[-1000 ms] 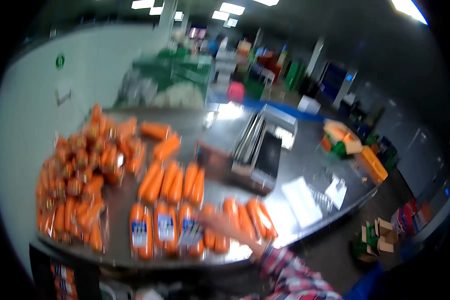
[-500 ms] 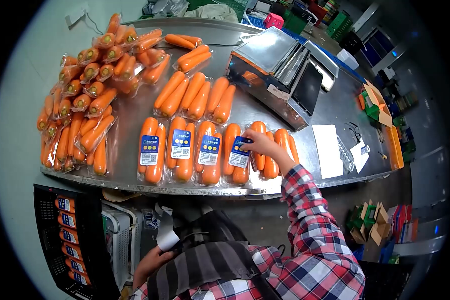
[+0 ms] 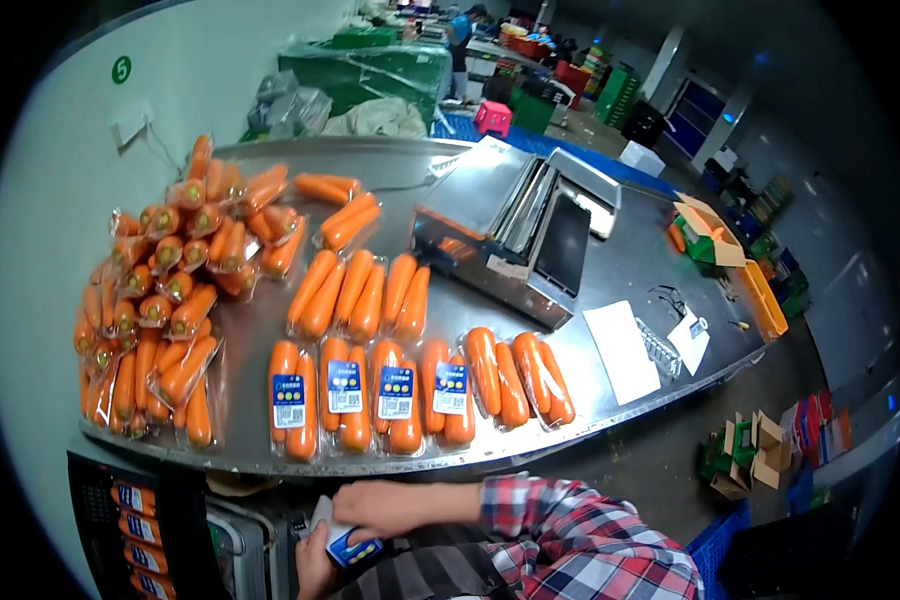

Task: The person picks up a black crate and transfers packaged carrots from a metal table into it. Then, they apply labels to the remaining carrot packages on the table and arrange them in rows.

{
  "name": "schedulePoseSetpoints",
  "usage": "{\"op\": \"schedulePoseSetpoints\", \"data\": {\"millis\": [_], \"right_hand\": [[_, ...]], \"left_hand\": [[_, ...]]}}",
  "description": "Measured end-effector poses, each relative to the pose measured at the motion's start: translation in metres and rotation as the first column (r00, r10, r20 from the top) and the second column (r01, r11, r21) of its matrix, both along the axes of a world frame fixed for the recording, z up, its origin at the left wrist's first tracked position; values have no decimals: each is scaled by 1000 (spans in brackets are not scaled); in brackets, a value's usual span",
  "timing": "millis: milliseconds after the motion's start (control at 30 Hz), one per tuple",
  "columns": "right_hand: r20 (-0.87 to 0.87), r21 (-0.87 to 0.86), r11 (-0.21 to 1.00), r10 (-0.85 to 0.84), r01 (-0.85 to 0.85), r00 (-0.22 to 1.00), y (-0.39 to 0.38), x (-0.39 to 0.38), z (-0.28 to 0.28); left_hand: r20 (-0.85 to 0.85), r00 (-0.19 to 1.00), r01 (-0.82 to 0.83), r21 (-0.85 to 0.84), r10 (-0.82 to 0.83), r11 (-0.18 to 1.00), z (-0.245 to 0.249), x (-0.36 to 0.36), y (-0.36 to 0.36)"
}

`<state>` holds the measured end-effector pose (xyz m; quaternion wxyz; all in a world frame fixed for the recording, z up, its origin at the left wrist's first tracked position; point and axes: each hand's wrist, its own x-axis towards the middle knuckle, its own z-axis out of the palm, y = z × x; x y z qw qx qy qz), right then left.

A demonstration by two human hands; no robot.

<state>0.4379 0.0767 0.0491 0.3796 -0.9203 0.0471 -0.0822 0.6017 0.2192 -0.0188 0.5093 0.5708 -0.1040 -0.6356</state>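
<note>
My left hand [image 3: 314,566] is closed around a white-backed strip of labels [image 3: 321,512] in front of my body, below the table edge. Over it reaches my right hand [image 3: 385,507], fingers bent down and pinching at a blue-and-white label [image 3: 351,549]; its fingertips are partly hidden. On the table, a front row of clear-wrapped carrot packs includes a labelled pack at the left end [image 3: 306,405] and another labelled pack [image 3: 458,425] further right. Two packs to the right, an unlabelled carrot pack [image 3: 510,385] and the end carrot pack [image 3: 545,375], show bare film.
A large heap of wrapped carrots [image 3: 160,290] covers the table's left side. Behind the front row lie more packs [image 3: 360,300]. A metal wrapping machine [image 3: 510,225], white paper [image 3: 620,350] and an orange tray [image 3: 763,300] are rightward. A black crate [image 3: 95,510] with labelled packs stands lower left.
My right hand has left the fourth pack's label and come down to the label strip at my left hand. The head view has tilted up, showing more of the room behind.
</note>
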Motion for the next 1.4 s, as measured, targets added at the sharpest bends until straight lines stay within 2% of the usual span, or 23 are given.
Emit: {"op": "schedulePoseSetpoints", "data": {"millis": [33, 67, 133, 167, 300, 333, 400, 433, 600, 667, 700, 733, 800, 867, 900, 967, 1033, 1067, 1100, 1133, 1200, 1300, 1400], "right_hand": [[70, -18, 1000, 20, -19, 997, 10, 8, -13], [81, -83, 996, 32, -26, 996, 15, 13, -13], [97, -192, 981, 50, -31, 994, 26, 19, -15], [125, -233, 972, 52, -22, 991, 31, 19, -20], [35, -243, 970, 34, -24, 999, 43, 14, -28], [44, -238, 971, 21, -10, 999, 46, 10, -29], [3, -203, 979, -21, 21, 1000, 52, 2, -37], [-6, -205, 978, -31, 29, 1000, 54, -1, -39], [130, -140, 990, -15, 33, 991, 45, -24, -27], [242, -64, 997, -23, 39, 970, 31, -41, -15], [345, 20, 994, -104, 104, 933, 21, -51, -7], [366, 120, 975, -217, 185, 905, 11, -65, 6], [377, 111, 961, -278, 254, 884, -28, -104, 16], [172, 41, 876, -480, 481, 860, -79, -158, 18], [276, 173, 857, -515, 485, 812, -111, -192, 25], [247, 194, 434, -890, 880, 384, -167, -253, 21], [82, 631, 294, -945, 718, 316, -188, -279, 70], [41, 621, 290, -940, 729, 339, -202, -297, 64], [-37, 652, 288, -912, 701, 408, -210, -317, 54], [-140, 651, 254, -886, 715, 442, -209, -322, 51], [-258, 506, 290, -848, 812, 463, -204, -322, 37], [-185, 281, 611, -722, 740, 666, -199, -318, -8], [-474, 257, 456, -709, 852, 522, -204, -294, -35]], "left_hand": [[120, 993, 28, -41, -23, 999, -14, 6, 3], [403, 877, 297, -33, -260, 954, -5, 13, 3], [801, 292, 688, 203, -522, 697, 20, 27, 10], [820, 398, 684, 34, -411, 729, 17, 26, 10], [576, 628, 523, 185, -523, 832, 15, 9, 6], [730, 495, 599, 105, -470, 794, 21, 6, 5], [355, 788, 514, 71, -503, 855, 15, 1, 4], [476, 718, 550, 58, -507, 833, -44, 7, 13], [623, 489, 727, 97, -611, 680, 22, -13, -10], [482, 841, 433, -329, -245, 839, 22, -31, -7], [103, 988, 138, -223, -117, 965, -28, -27, -6], [-257, 960, -113, 4, 111, 994, -75, -21, -7], [-440, 805, -368, 156, 398, 917, -26, -37, -27], [-181, 824, -557, -92, 536, 825, -31, -58, -31], [-204, 835, -537, -98, 511, 838, -37, -76, -29], [-170, 927, -349, -56, 335, 936, 3, -118, -32], [71, 992, 87, 182, -102, 979, 26, -151, -16], [204, 896, 292, 402, -395, 868, 26, -160, -9], [-5, 854, 502, 267, -520, 823, 62, -167, -20], [-54, 943, 333, 196, -329, 922, 78, -178, -20], [-145, 938, 317, -18, -316, 948, 79, -174, -22], [-12, 785, 617, 103, -620, 780, 66, -157, -14], [42, 709, 681, 215, -704, 700, 44, -146, 0]]}}
